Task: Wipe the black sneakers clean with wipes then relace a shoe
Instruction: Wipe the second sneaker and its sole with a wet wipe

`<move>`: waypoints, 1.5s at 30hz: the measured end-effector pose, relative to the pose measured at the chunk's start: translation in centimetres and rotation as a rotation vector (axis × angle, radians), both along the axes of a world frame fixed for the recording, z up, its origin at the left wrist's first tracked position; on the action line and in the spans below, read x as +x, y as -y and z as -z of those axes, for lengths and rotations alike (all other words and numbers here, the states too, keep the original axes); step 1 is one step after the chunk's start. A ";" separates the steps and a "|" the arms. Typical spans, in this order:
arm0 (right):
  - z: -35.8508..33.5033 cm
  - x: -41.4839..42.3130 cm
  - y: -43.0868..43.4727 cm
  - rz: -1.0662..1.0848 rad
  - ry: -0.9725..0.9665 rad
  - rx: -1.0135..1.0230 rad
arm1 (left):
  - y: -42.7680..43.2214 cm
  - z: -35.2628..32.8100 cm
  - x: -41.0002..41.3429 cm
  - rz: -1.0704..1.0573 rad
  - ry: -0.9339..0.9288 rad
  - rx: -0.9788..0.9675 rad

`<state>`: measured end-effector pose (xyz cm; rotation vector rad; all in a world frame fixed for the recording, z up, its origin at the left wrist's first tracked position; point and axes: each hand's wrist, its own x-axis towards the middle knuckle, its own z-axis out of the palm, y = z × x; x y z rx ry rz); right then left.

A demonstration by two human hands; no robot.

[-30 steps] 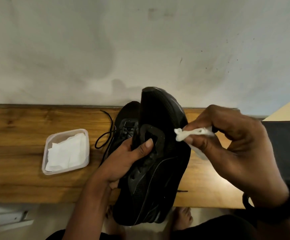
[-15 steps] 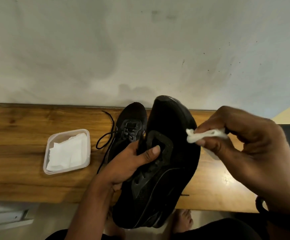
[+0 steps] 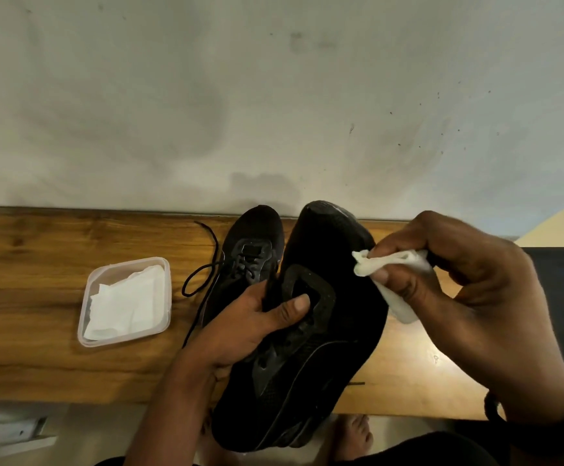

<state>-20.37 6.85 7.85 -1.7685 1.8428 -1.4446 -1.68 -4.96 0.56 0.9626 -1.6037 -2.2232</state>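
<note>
Left hand: your left hand (image 3: 257, 317) grips the held sneaker (image 3: 321, 348) at the collar. The thumb is curled over the rim of the opening and the fingers are hidden behind the shoe.
Held sneaker: black, lifted over the near edge of the table (image 3: 31, 264). Toe points away toward the wall (image 3: 274, 95), heel toward you, upper facing the camera.
Right hand: your right hand (image 3: 469, 297) pinches a bunched white wipe (image 3: 391, 264) between thumb and curled fingers.
Wipe: at the right side of the held sneaker's forefoot and appears to touch it. A tail hangs below your thumb.
Second sneaker: the second sneaker (image 3: 250, 250) lies flat on the table just left of the held one, toe to the wall. Its heel end is hidden by your left hand.
Lace: a black lace (image 3: 203, 274) loops out on the wood to the left of the second sneaker.
Container: a clear plastic container (image 3: 123, 341) sits on the table left of the shoes, apart from them. Folded spare wipes (image 3: 126, 304) lie inside.
Wrist: a dark band (image 3: 496, 408) is on your right wrist.
Foot: a bare foot (image 3: 354, 435) shows below the table edge.
</note>
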 end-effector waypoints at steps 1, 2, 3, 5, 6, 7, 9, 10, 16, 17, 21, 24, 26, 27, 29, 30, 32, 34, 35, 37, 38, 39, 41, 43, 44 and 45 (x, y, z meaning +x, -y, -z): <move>0.0 0.0 0.0 0.009 -0.013 -0.005 | 0.1 -0.1 0.1 0.008 0.004 -0.003; 0.0 0.1 0.0 0.035 -0.016 -0.021 | 0.1 0.0 0.1 0.019 0.006 -0.002; 0.0 0.3 0.1 0.067 -0.010 -0.040 | 0.1 0.1 0.1 0.029 0.010 0.002; 0.0 0.6 0.2 0.119 0.014 -0.072 | 0.0 0.2 0.0 0.055 0.027 -0.005; 0.0 0.7 0.2 0.139 0.029 -0.083 | 0.0 0.3 0.0 0.071 0.043 -0.029; 0.1 0.6 0.1 0.156 0.047 -0.090 | -0.1 0.3 0.0 0.092 0.056 -0.057; 0.0 0.5 0.0 0.162 0.098 -0.088 | -0.2 0.4 -0.2 0.111 0.068 -0.091; 0.0 0.3 -0.1 0.149 0.119 -0.077 | -0.2 0.5 -0.2 0.101 0.065 -0.093; -0.2 -0.7 -0.4 0.019 0.024 0.056 | 0.1 0.3 -0.3 0.020 0.042 -0.114; -0.2 -0.7 -0.4 0.034 0.023 0.051 | 0.0 0.3 -0.3 0.025 0.044 -0.119; 0.0 0.1 0.0 0.156 0.061 -0.021 | -0.4 0.5 -0.8 0.035 0.055 -0.119; 0.1 0.5 0.1 0.212 0.069 -0.045 | -0.6 0.8 -0.9 0.030 0.070 -0.167; -0.1 0.3 0.0 0.194 0.073 -0.030 | -0.4 0.8 -0.8 -0.008 0.057 -0.187; -0.2 0.2 -0.1 0.177 0.061 -0.015 | -0.3 0.9 -0.8 -0.035 0.040 -0.190; -0.1 0.1 0.0 0.168 0.034 0.019 | -0.2 0.8 -0.9 -0.093 0.016 -0.184; 0.0 0.2 0.0 0.177 0.037 0.026 | -0.1 0.7 -1.0 -0.117 0.011 -0.188; 0.3 0.6 0.3 0.216 0.070 0.007 | -0.2 0.8 -1.1 -0.136 0.010 -0.212; 0.5 1.1 0.5 0.270 0.104 -0.035 | -0.7 0.7 -1.5 -0.149 0.019 -0.247; 0.6 1.4 0.6 0.293 0.128 -0.062 | -1.0 0.8 -1.7 -0.167 0.027 -0.274; 0.4 1.9 0.7 0.325 0.181 -0.124 | -1.8 0.5 -2.4 -0.237 0.016 -0.336; 0.3 2.2 0.8 0.336 0.220 -0.157 | -2.3 0.1 -2.8 -0.289 0.001 -0.381; 0.0 2.5 0.8 0.344 0.270 -0.196 | -2.9 -0.2 -3.2 -0.352 -0.020 -0.434; -0.5 2.9 0.8 0.344 0.376 -0.280 | -3.9 -0.2 -3.8 -0.504 -0.072 -0.573; -1.0 3.4 0.7 0.360 0.426 -0.342 | -4.0 -0.1 -4.0 -0.624 -0.074 -0.673; -1.2 3.6 0.7 0.388 0.425 -0.357 | -3.7 -0.1 -4.0 -0.663 -0.069 -0.740; -1.2 3.7 0.6 0.409 0.414 -0.363 | -3.3 0.6 -3.9 -0.691 -0.071 -0.804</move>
